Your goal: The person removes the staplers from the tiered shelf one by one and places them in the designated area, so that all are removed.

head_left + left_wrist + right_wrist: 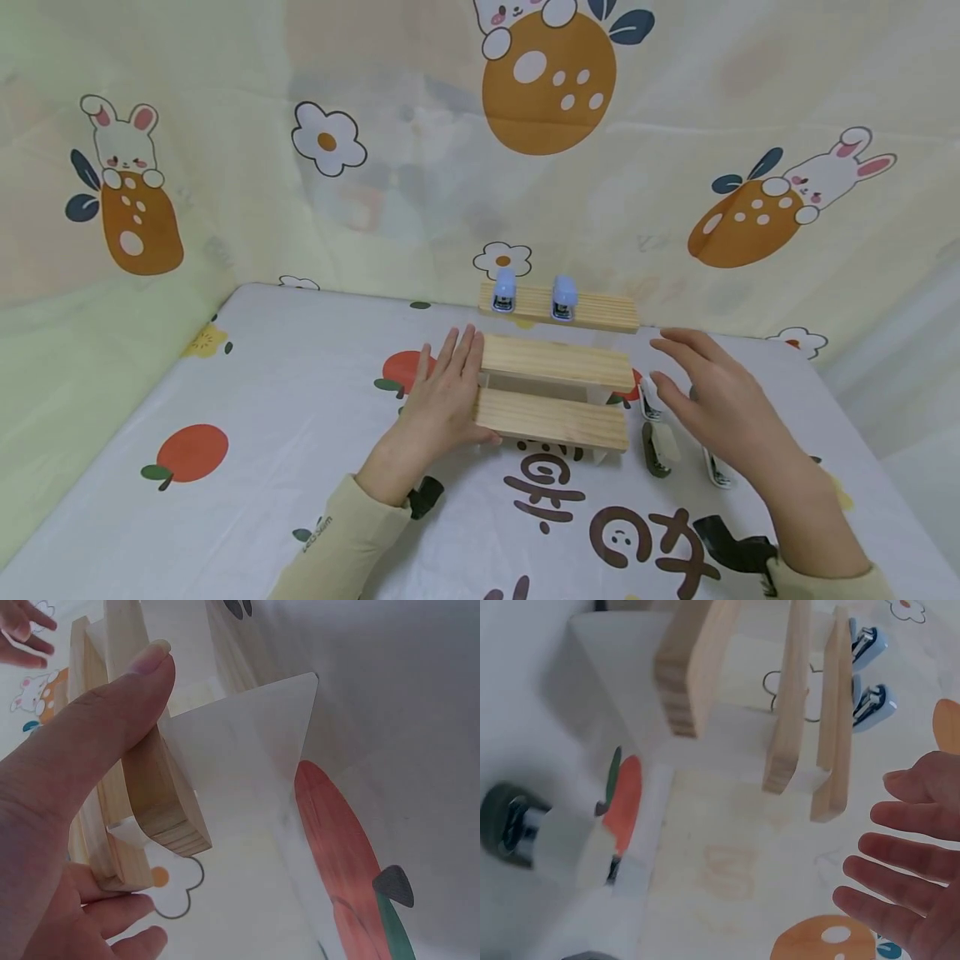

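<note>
A stepped wooden rack (555, 421) with pale planks on white side supports stands on the table. Two light-blue staplers, one on the left (504, 290) and one on the right (564, 297), sit on its highest plank (607, 311). My left hand (442, 404) rests against the rack's left end, fingers stretched along the plank ends. In the left wrist view its thumb (112, 709) lies on the lowest plank's edge. My right hand (723, 400) hovers to the right of the rack, fingers spread and holding nothing. Below it stand a dark green stapler (657, 450) and other staplers, partly hidden.
The table cloth (247, 367) is white with printed fruit and brown lettering. A patterned curtain (405, 217) hangs right behind the rack. Black wrist mounts, left (426, 497) and right (738, 546), sit by the sleeves.
</note>
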A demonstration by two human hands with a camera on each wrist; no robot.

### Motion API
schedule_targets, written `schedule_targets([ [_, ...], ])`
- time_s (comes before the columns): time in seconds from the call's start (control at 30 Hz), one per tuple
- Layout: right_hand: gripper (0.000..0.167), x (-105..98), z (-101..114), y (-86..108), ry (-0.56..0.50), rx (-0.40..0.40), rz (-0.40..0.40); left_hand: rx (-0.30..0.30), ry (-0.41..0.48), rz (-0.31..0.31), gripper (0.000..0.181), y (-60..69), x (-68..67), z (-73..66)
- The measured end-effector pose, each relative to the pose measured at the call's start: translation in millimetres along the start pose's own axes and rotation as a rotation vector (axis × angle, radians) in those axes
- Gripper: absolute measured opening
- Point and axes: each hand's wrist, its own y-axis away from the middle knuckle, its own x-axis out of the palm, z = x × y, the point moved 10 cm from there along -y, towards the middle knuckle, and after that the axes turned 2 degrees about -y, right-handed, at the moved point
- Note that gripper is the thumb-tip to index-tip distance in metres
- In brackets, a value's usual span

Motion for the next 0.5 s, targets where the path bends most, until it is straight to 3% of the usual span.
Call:
schedule_targets([
  [0.5, 0.046, 0.2, 30.0, -35.4, -0.063, -0.057, -0.033, -0.004, 0.000, 0.002, 0.136, -0.6, -0.4, 0.8],
])
